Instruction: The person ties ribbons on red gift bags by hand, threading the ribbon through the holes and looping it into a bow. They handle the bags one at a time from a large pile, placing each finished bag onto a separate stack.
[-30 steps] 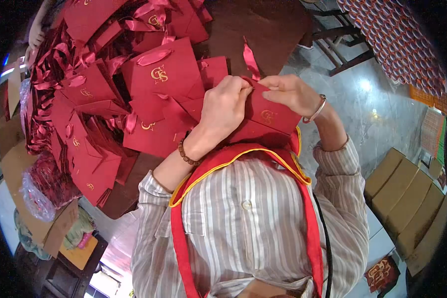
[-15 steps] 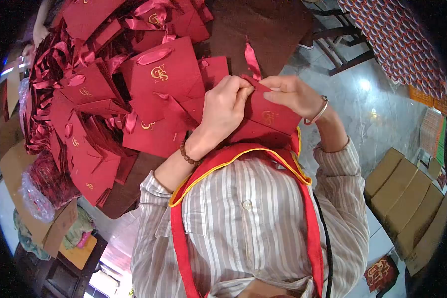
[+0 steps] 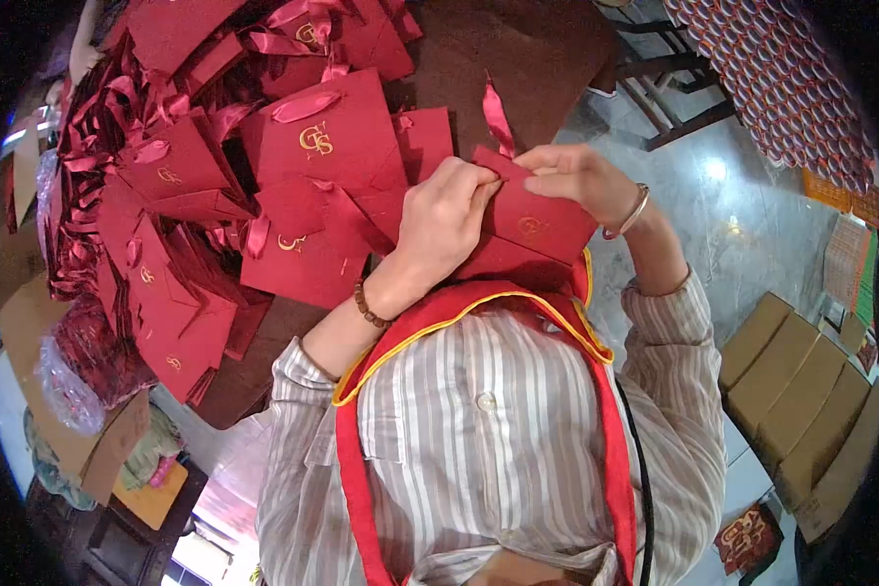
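Note:
A red paper bag (image 3: 532, 223) with a gold logo lies close to my body, a pink ribbon (image 3: 496, 115) standing out beyond its top edge. My left hand (image 3: 444, 217) pinches the bag's edge at its left corner, fingers closed. On the right, my right hand (image 3: 581, 186) has its thumb and fingers closed on the same bag's upper edge. To the left, another red bag (image 3: 330, 132) with a gold logo and ribbon lies flat on top of others.
A large heap of red bags (image 3: 181, 293) covers the brown table (image 3: 518, 49) on the left. Cardboard boxes (image 3: 786, 391) stand at the right on the grey floor (image 3: 693, 215). Another person's arm (image 3: 85, 47) shows at the upper left.
Both hands and the held bag have shifted very slightly; the grip looks the same.

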`<state>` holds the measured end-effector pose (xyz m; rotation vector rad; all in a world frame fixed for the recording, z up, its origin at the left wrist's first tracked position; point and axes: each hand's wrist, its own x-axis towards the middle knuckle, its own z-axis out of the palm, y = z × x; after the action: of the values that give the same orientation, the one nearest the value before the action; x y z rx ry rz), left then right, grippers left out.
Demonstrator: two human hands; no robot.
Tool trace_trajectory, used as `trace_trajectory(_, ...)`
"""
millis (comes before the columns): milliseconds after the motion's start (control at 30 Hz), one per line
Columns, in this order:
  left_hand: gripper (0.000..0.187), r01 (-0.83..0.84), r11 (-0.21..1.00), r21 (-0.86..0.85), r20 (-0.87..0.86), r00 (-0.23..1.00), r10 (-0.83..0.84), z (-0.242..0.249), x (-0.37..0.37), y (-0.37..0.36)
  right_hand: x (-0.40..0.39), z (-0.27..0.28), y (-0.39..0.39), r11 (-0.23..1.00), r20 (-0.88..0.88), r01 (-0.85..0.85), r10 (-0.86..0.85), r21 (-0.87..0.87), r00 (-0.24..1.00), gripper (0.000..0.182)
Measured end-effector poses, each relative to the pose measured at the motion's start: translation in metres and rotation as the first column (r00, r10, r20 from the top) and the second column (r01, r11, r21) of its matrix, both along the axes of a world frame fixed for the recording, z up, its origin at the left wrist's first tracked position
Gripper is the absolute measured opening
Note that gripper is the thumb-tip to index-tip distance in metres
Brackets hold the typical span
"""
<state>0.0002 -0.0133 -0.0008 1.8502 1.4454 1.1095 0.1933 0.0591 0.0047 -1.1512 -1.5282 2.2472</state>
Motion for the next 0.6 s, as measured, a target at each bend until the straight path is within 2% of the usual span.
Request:
trace_trajectory(67,0.007,0.000,1.000,0.020,0.042,0.999,-0.001,-0.001,0.000,0.001,0.001,0.001,0.001,0.999,-0.021,0.017,-0.018,-0.052,1.000,0.025)
trace_trajectory(200,0.007,0.015,0.999,0.040,0.050,0.999,-0.017,0.002,0.004,0.001,-0.002,0.005,-0.001,1.000,-0.004,0.009,-0.009,-0.004,1.000,0.025)
trace_trajectory(267,0.008,0.020,0.999,0.050,0.032,0.999,-0.022,0.003,0.005,0.002,-0.004,0.007,-0.003,0.998,-0.110,0.056,-0.058,-0.020,0.992,0.024)
trace_trajectory(367,0.007,0.031,0.999,0.043,0.040,0.999,-0.032,0.006,0.004,0.002,-0.003,0.005,-0.002,1.000,-0.121,0.022,-0.021,0.004,0.992,0.025)
trace_trajectory(400,0.007,0.030,0.999,0.042,0.040,0.999,-0.032,0.005,0.004,0.001,-0.004,0.007,-0.003,1.000,-0.121,0.022,-0.021,0.003,0.992,0.025)
trace_trajectory(467,0.007,0.026,0.998,0.051,-0.004,1.000,-0.026,0.003,0.005,0.001,-0.005,0.011,-0.003,0.997,-0.007,0.009,-0.008,0.075,1.000,0.027)
trace_trajectory(600,0.008,0.014,0.999,0.034,-0.076,0.997,-0.011,0.009,0.006,0.001,-0.007,0.011,-0.007,0.989,-0.004,0.014,-0.013,0.145,1.000,0.029)
